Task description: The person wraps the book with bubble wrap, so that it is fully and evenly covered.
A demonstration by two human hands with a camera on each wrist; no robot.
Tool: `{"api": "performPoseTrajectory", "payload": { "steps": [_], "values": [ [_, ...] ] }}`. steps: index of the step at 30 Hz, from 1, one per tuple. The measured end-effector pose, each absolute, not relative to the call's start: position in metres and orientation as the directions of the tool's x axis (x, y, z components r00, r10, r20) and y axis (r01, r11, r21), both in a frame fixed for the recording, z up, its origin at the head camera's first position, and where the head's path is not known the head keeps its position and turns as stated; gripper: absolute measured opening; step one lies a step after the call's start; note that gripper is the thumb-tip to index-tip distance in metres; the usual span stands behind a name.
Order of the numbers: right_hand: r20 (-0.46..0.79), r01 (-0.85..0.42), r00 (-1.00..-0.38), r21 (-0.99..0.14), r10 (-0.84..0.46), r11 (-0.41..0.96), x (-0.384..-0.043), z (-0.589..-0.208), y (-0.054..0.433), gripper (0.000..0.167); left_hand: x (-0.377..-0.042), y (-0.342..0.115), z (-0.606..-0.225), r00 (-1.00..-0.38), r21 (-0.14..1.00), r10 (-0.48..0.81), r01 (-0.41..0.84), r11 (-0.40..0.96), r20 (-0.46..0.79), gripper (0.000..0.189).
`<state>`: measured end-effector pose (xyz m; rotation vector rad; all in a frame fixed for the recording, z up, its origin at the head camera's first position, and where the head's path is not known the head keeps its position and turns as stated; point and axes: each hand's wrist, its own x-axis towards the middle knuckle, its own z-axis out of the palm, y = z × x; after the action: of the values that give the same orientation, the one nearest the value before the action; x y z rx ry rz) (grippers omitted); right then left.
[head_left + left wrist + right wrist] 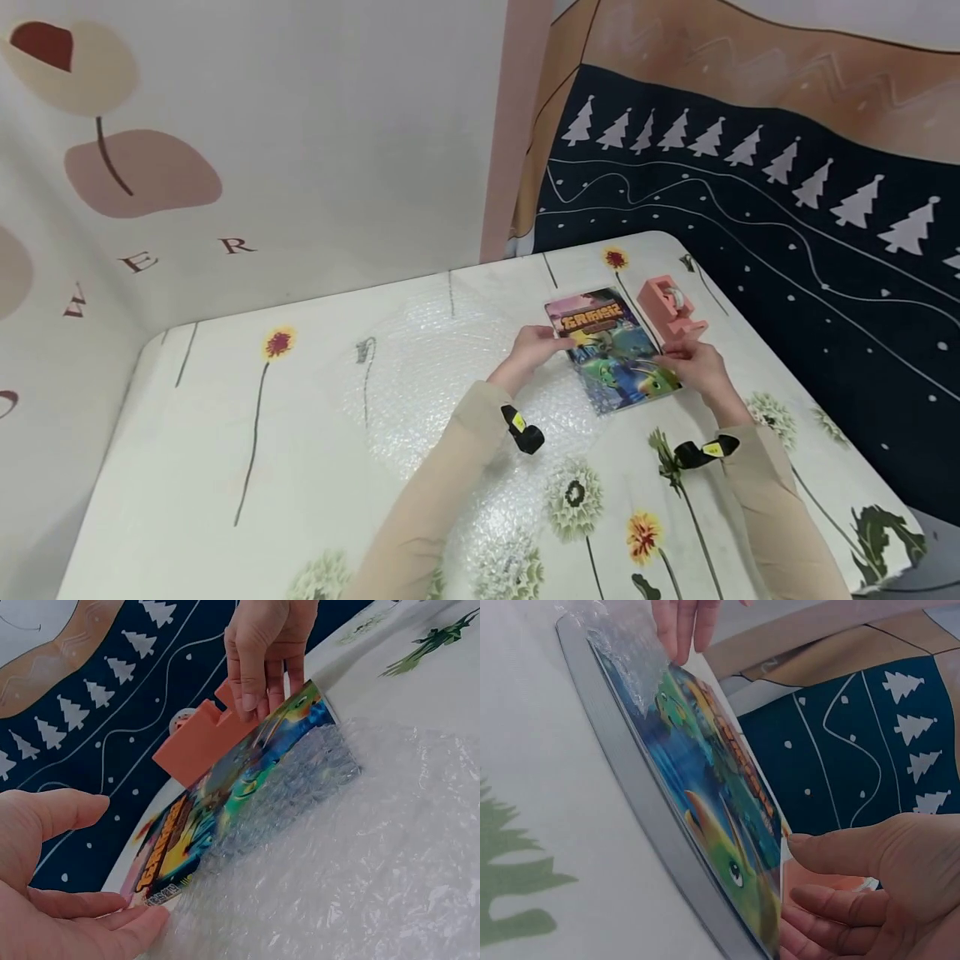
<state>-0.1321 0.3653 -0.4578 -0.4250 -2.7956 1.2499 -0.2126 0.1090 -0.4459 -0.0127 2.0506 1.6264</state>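
Observation:
A book [611, 350] with a colourful cartoon dinosaur cover lies on bubble wrap [442, 358]. At its left edge is my left hand [531, 354]; in the left wrist view its fingertips meet the cover's corner, thumb raised apart. My right hand [697, 367] is at the opposite edge. The right wrist view shows that hand's thumb [832, 851] touching the book's border, with relaxed fingers beside it. A flap of bubble wrap [300, 787] overlaps part of the cover in the left wrist view.
Just beyond the right hand stands a pink tape dispenser [663, 308] with a roll of tape. The table [195, 467] wears a white flower-print cover. A pale wall [360, 150] borders its back, and a dark tree-patterned wall [750, 200] runs along the right.

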Motion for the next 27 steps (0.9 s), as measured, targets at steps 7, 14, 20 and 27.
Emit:
{"api": "performPoseTrajectory", "payload": {
  "steps": [7,14,20,27],
  "values": [
    [-0.147,0.294,-0.950,-0.722,0.276,0.627,-0.132,-0.447,0.356,0.036,-0.213,0.116,-0.445,-0.851,0.898,0.308,-0.353,0.264,-0.425,0.057],
    [-0.240,0.374,-0.924,-0.731,0.298,0.571,-0.139,-0.448,0.356,0.039,-0.209,0.124,-0.440,-0.847,0.893,0.284,-0.430,0.133,-0.450,0.046],
    [-0.307,0.404,-0.914,-0.745,0.266,0.531,-0.145,-0.447,0.358,0.042,-0.211,0.127,-0.436,-0.826,0.855,0.253,-0.518,0.012,-0.504,0.045],
    [-0.287,0.360,-0.931,-0.820,0.224,0.445,-0.139,-0.446,0.363,0.050,-0.214,0.129,-0.439,-0.810,0.825,0.256,-0.561,-0.072,-0.529,0.037]
  ]
}}
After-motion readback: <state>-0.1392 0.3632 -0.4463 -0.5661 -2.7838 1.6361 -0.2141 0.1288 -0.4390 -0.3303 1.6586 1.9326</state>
